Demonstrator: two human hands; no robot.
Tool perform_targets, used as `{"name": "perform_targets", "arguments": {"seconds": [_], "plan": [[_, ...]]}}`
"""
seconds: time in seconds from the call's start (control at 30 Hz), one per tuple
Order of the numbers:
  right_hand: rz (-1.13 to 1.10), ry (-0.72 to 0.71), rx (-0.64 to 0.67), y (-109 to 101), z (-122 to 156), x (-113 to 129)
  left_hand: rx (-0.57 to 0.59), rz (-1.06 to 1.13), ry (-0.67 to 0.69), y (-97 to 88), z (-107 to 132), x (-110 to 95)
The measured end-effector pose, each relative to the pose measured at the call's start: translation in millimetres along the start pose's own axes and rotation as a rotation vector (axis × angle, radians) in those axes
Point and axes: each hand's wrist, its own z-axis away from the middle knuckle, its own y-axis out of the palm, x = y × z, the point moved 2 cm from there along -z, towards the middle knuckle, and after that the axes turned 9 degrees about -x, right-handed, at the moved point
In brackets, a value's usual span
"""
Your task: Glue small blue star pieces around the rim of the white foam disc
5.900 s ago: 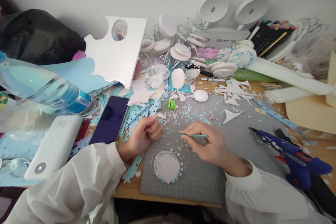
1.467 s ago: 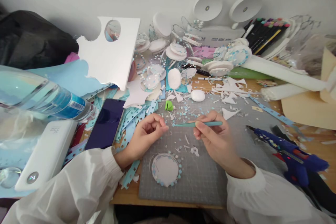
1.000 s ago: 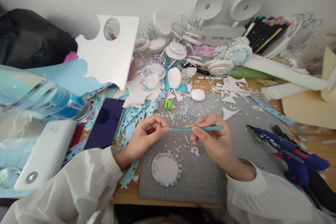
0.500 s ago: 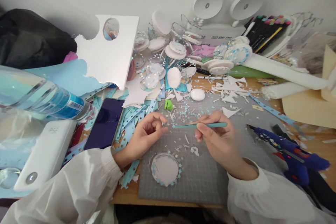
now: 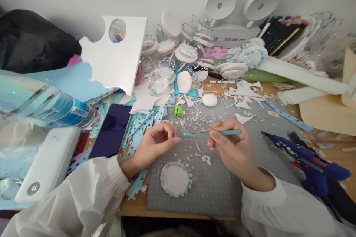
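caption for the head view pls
Teal tweezers in the right hand over a grey mat, left hand curled beside

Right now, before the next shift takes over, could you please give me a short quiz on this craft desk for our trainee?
1. True or false: the right hand holds the teal tweezers over the cutting mat.
2. What lies on the mat nearest the person, between the two wrists? A) a phone B) a white disc ringed with blue stars C) a bottle
3. On which side of the mat does the blue glue gun lie?
Key: 1 true; 2 B; 3 the right side.
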Motion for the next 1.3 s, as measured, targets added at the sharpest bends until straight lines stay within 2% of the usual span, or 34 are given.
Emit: {"name": "perform_targets", "arguments": {"seconds": [0.23,0.63,0.9,1.17,1.3], "plan": [[-0.004,-0.012,0.005,0,-1,1,-0.041,0.017,-0.079,-1.6,0,4],[0.054,-0.05,0.061,3,4,-1,0.026,-0.053,0.141,-1.1,-1,-1],[0.096,-0.164,0.093,10,5,10,0.016,-0.128,0.156,-0.8,0,-3],[0.144,-0.208,0.076,8,4,13,-0.033,-0.184,0.136,-2.3,-1,-3],[0.156,-0.187,0.046,7,4,13,-0.038,-0.2,0.105,-2.6,-1,-1]]}}
